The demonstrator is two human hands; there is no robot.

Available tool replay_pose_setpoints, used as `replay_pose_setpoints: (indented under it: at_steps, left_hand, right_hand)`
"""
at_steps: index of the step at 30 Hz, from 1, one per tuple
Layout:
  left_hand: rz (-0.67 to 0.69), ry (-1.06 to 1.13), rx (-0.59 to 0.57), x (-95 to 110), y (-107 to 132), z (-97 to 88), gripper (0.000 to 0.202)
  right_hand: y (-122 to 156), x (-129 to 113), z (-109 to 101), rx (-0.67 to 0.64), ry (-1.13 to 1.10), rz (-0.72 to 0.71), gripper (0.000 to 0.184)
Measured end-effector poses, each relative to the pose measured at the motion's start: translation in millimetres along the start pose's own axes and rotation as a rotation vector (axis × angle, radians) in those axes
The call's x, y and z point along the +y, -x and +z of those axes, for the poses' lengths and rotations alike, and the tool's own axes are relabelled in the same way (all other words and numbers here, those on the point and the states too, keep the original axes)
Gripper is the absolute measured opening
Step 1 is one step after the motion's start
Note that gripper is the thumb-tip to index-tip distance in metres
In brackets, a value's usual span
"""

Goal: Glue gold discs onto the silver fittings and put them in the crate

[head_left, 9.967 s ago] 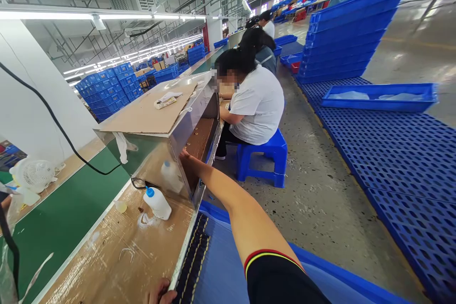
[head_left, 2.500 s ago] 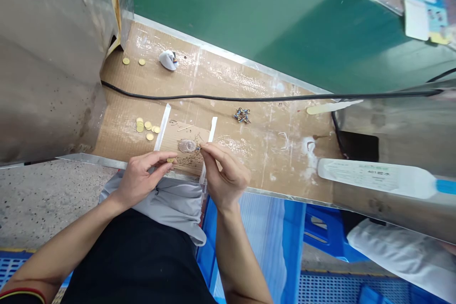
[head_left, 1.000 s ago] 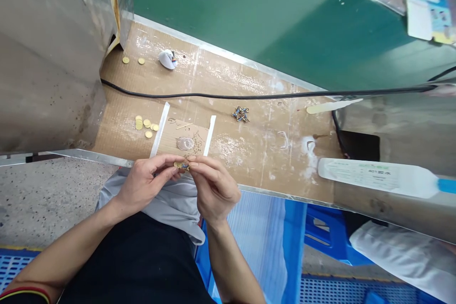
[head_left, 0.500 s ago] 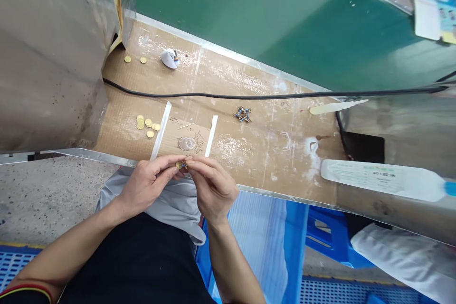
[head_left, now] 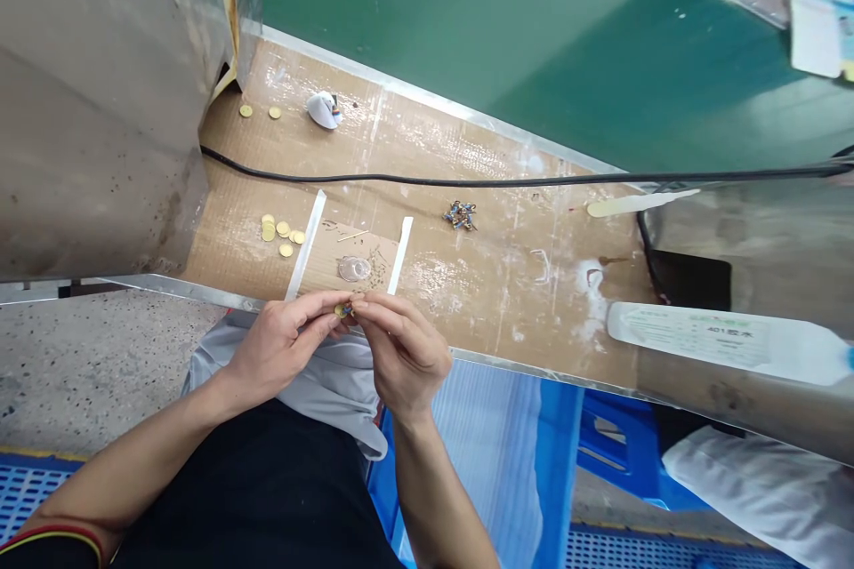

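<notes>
My left hand [head_left: 280,340] and my right hand [head_left: 404,354] meet above the bench's front edge. The left fingertips pinch a small gold disc [head_left: 340,310], and the right fingertips pinch a tiny blue part [head_left: 348,309] against it. Behind my hands, a clear plastic dish [head_left: 354,268] sits on a cardboard sheet [head_left: 337,247] between white strips, with tiny dark bits scattered around it. Several gold discs [head_left: 280,231] lie to its left. A small cluster of blue-and-gold assembled parts [head_left: 460,215] lies to the right.
A black cable [head_left: 427,181] crosses the cardboard-covered bench. A white glue bottle [head_left: 707,331] lies at right, and a steel hood [head_left: 100,107] stands at left. Green bench surface [head_left: 507,27] lies beyond. A person's white sleeve [head_left: 740,484] and a blue stool [head_left: 614,453] are at lower right.
My right hand has moved from beside the dish to the left hand, and the fingertips now pinch the disc and blue part together. The view has shifted slightly.
</notes>
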State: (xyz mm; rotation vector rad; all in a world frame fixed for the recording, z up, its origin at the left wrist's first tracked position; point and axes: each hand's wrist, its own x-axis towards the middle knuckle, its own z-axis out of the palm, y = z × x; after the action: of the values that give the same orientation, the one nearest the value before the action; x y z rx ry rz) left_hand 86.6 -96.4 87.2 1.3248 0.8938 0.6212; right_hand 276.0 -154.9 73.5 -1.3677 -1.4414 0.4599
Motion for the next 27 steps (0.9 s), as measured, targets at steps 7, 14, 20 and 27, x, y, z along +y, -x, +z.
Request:
replay_pose_setpoints:
  at_steps: [7,14,20,27]
  left_hand:
    - [-0.022,-0.051,-0.029,4.0,3.6,0.0,0.037]
    - [-0.025,-0.121,-0.023,7.2,5.6,1.2,0.039]
    - [-0.016,-0.095,0.021,11.3,5.5,5.7,0.037]
    - [0.070,-0.245,0.103,11.4,4.4,10.4,0.035]
  right_hand:
    - [0.4,-1.7,-4.0,-0.030,0.012,-0.064,0.043]
    - [5.8,-1.6,-1.7,-0.021,0.053,-0.155,0.055]
    - [12.2,0.1,-0.7,-0.007,0.074,-0.204,0.060]
    - [23.6,3.0,5.0,0.054,0.105,-0.246,0.059]
